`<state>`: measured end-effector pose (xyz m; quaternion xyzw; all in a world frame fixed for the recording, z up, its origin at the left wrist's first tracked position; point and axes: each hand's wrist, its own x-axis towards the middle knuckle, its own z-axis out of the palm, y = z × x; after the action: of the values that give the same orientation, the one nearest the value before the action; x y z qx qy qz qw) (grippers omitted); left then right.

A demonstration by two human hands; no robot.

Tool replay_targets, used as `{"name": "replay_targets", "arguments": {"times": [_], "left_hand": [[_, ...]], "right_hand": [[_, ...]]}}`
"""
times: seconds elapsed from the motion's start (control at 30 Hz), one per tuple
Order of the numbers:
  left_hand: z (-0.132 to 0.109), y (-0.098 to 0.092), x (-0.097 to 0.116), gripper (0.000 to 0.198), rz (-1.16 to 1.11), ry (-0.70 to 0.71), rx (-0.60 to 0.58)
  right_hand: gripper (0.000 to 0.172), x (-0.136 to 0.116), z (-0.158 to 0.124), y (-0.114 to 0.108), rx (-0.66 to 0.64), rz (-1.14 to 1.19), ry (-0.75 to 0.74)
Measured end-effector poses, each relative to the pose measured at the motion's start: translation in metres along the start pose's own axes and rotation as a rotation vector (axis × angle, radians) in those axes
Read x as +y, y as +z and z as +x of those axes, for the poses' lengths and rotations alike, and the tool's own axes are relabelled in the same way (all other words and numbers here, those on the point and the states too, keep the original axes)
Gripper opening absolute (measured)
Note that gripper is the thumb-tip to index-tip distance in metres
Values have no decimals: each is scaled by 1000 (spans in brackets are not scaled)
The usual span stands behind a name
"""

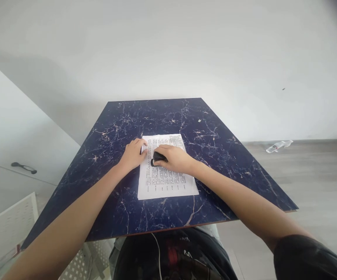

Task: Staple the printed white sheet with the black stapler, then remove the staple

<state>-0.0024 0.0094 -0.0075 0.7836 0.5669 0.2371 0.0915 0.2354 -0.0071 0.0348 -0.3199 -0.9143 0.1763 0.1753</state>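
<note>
Printed sheets of paper (171,190) lie on a dark blue marble-patterned table (157,112), the lines of text running sideways. My right hand (172,157) is wrapped round a small black stapler (158,157) above the middle of the sheets. The stapler's front end points left, towards the paper's left edge; its rear is covered by my palm. At that left edge, my left hand (135,151) grips the paper, thumb and fingertips bent onto it. Whether the stapler's jaws touch the paper, I cannot tell.
A white wall (168,50) stands behind the table. To the left is a white cabinet with a dark handle (24,168), and a white perforated basket (13,221) below. A clear plastic item (278,146) lies on the floor at the right. A tiny pale scrap (199,120) is on the tabletop.
</note>
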Motion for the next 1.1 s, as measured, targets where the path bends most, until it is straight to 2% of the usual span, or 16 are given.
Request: {"name": "replay_targets", "arguments": {"times": [0.1, 0.2, 0.37, 0.53, 0.67, 0.77, 0.83, 0.87, 0.93, 0.97, 1.0, 1.03, 1.1], "left_hand": [[3, 3, -6, 14, -78, -17, 72], [4, 6, -13, 17, -166, -42, 151], [4, 7, -21, 18, -229, -109, 213], [4, 8, -22, 17, -257, -145, 216], [4, 9, -20, 17, -270, -163, 218], [4, 9, -20, 16, -271, -159, 221], [4, 9, -20, 14, -270, -161, 227], [5, 8, -20, 13, -271, -166, 228], [6, 7, -21, 13, -277, -177, 222], [6, 7, -22, 13, -281, -180, 217], [6, 6, -22, 14, -284, -182, 212], [6, 6, -23, 14, -288, -182, 207], [7, 6, -26, 14, -296, -178, 203]], "right_hand": [[39, 8, 1, -1, -73, 10, -38], [49, 18, 1, -4, -152, 3, -6], [49, 40, -12, -18, -183, -64, 10], [45, 95, -65, -62, -208, -68, 173], [56, 132, -113, -93, -201, -48, 279], [68, 148, -129, -108, -252, 39, 287], [69, 159, -127, -116, -227, 152, 240], [69, 166, -122, -119, -151, 197, 230], [74, 184, -106, -124, 90, 196, 266], [75, 194, -97, -124, 190, 138, 302], [74, 204, -87, -123, 238, 55, 329], [74, 214, -77, -121, 224, -34, 337], [79, 230, -60, -114, 99, -169, 315]]}}
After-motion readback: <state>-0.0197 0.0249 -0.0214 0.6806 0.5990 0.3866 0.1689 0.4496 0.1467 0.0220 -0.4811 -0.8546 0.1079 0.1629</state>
